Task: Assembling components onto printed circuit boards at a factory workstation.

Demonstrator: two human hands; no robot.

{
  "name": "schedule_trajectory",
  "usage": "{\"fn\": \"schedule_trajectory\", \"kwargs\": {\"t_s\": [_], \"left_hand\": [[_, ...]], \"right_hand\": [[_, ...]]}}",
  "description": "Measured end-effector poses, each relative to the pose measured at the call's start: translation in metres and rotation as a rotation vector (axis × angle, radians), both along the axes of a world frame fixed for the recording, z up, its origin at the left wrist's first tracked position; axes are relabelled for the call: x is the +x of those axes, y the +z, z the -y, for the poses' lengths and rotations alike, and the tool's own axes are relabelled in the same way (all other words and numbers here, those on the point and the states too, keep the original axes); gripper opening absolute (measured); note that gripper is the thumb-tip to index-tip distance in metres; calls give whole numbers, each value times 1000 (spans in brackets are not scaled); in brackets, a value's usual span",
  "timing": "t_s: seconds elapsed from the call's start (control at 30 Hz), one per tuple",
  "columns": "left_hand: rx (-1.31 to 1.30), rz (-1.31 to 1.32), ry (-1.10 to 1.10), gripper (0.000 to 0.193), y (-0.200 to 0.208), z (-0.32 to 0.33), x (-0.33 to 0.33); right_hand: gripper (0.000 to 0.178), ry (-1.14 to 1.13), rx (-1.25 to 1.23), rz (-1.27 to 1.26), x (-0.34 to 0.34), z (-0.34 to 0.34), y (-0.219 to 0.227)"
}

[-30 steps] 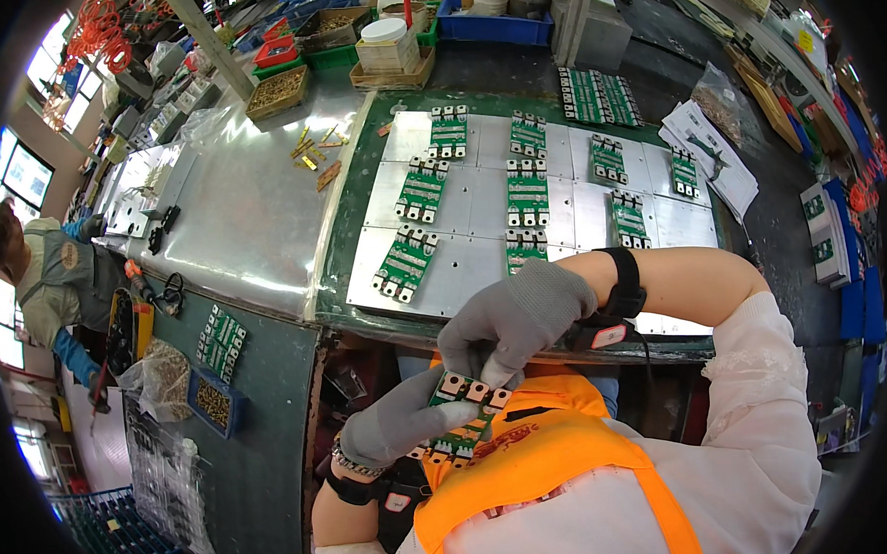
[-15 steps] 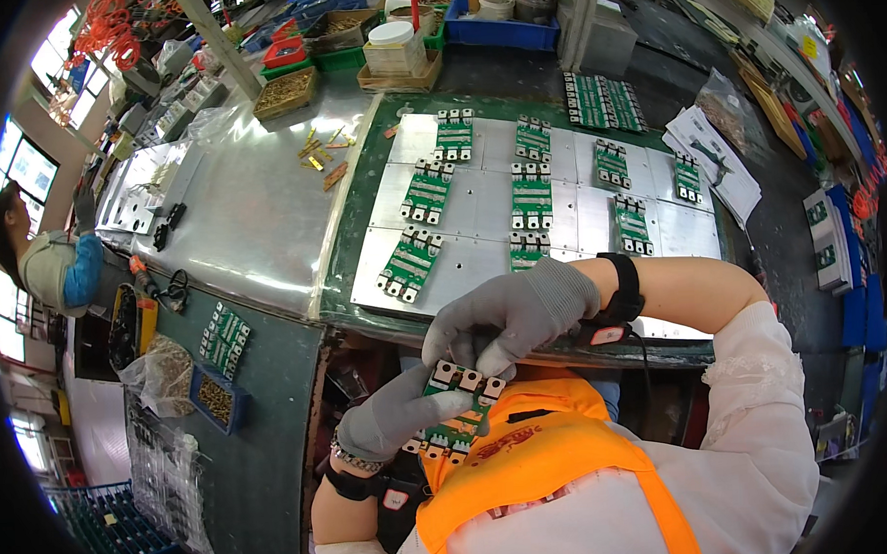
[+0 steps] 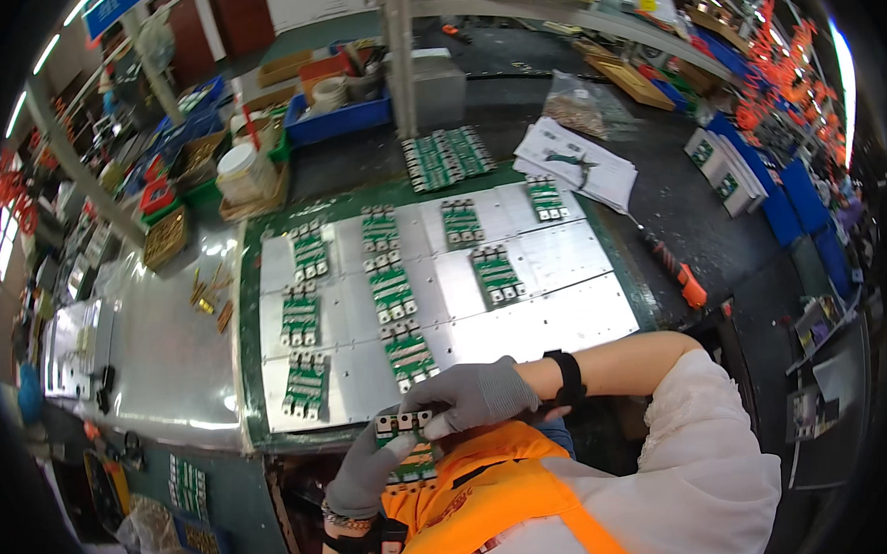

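Close to my body, my left hand [image 3: 364, 472], in a grey glove, grips a green circuit board [image 3: 411, 466] with metal terminals along its ends. The thumb lies across the board's face. My right hand [image 3: 479, 397], gloved too, reaches over from the right with bent fingers at the board's upper end, by the terminals; its fingertips are partly hidden. Beyond my hands, several similar boards [image 3: 392, 289] lie in loose rows on silver metal plates [image 3: 553, 322] on the green bench mat. The nearest board [image 3: 407, 354] is just past my right hand.
Stacked boards [image 3: 449, 158] and paper sheets [image 3: 576, 163] lie behind the plates. A screwdriver with an orange-red handle [image 3: 680, 275] rests to the right. A blue bin [image 3: 338, 122] and a white tub [image 3: 245, 175] stand at the back left, near a metal post [image 3: 400, 64].
The view has swung to the right, bringing the screwdriver into sight and shifting the bench leftward. Both hands stay together at the same board.
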State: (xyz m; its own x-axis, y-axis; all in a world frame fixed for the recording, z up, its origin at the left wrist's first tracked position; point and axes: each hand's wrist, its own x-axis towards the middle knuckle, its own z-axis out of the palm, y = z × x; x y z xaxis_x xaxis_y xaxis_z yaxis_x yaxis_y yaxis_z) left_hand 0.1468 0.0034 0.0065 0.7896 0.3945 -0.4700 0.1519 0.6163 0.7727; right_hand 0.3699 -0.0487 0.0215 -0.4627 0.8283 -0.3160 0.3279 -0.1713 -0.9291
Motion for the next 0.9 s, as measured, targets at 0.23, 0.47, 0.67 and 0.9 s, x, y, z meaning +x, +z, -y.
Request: {"fn": "schedule_trajectory", "kwargs": {"t_s": [0.23,0.47,0.67,0.9], "left_hand": [[166,213,-127,61,-20,6,29],[341,86,93,47,-16,1,-5],[585,-165,712,39,-16,-11,-83],[1420,-1329,998,39,-48,-36,-241]], "right_hand": [[36,-531,-87,-144,104,61,1],[25,-991,-78,100,254,69,-15],[24,-1005,-10,261,299,71,-56],[24,-984,-14,351,301,52,-64]]}}
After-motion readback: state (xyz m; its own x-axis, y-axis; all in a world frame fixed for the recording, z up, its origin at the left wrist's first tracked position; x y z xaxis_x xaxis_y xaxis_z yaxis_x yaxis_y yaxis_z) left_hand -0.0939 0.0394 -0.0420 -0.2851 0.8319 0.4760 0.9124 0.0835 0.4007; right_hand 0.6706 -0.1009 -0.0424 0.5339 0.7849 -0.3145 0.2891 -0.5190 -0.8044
